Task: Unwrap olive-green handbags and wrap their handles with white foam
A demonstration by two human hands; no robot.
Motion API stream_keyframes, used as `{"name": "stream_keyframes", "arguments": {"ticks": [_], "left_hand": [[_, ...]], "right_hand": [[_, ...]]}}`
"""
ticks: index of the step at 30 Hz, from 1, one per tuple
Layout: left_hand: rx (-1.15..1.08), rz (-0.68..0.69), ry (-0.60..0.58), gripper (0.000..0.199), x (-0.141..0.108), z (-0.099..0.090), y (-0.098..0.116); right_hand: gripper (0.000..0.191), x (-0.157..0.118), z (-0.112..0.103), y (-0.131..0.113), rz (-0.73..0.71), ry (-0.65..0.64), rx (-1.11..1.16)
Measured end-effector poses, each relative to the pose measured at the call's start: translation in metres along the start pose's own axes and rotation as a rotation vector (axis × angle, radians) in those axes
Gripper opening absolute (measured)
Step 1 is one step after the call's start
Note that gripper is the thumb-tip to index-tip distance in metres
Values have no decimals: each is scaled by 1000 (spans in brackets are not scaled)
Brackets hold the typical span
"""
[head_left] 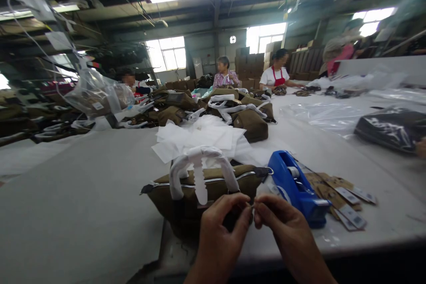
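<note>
An olive-brown handbag (213, 185) stands upright at the front of the table, its silver zip closed and its handles (181, 173) wrapped in white material. Over its right front side my left hand (228, 222) is closed in a pinch. Close beside it, my right hand (278, 217) pinches too, and the fingertips of both nearly meet. Something small and thin shows between them, too small to name. A blue tape dispenser (313, 206) is just beyond my right hand.
Brown cards with white labels (349, 213) lie right of the dispenser. White sheets (203, 135) and a heap of similar bags (251, 122) are behind the handbag. A dark plastic-wrapped item (389, 128) lies at right. Several people work across the table.
</note>
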State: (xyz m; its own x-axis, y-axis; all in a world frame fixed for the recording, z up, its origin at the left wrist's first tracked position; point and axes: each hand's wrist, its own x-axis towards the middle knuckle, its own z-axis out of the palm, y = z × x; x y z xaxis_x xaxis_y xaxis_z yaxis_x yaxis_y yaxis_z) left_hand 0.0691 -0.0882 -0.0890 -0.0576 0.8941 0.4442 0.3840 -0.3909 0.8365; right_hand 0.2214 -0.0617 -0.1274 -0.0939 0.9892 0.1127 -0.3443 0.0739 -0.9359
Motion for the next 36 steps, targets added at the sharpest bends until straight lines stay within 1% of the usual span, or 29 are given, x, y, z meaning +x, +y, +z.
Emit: {"name": "stream_keyframes", "arguments": {"ticks": [8,12,19,22,26,32,36], "left_hand": [[7,11,-1,14,0,-1,0],[7,37,27,14,1,0,-1],[-15,-39,76,15,-6,3,-5],[-4,-39,98,12,-9,5,-4],[1,-18,122,13,-10,9,-3],[12,-13,181,12,-12,8,-8],[33,-29,161,12,-10,6,-7]], "right_hand": [[16,1,2,-5,-112,-5,-212],[13,2,1,-5,-162,-28,-315],[5,-2,5,2,-337,34,-445],[5,-2,8,5,-351,58,-445],[6,-2,9,4,-357,49,-460],[7,-10,10,4,-423,52,-520],[8,-14,10,11,-400,58,-495]]}}
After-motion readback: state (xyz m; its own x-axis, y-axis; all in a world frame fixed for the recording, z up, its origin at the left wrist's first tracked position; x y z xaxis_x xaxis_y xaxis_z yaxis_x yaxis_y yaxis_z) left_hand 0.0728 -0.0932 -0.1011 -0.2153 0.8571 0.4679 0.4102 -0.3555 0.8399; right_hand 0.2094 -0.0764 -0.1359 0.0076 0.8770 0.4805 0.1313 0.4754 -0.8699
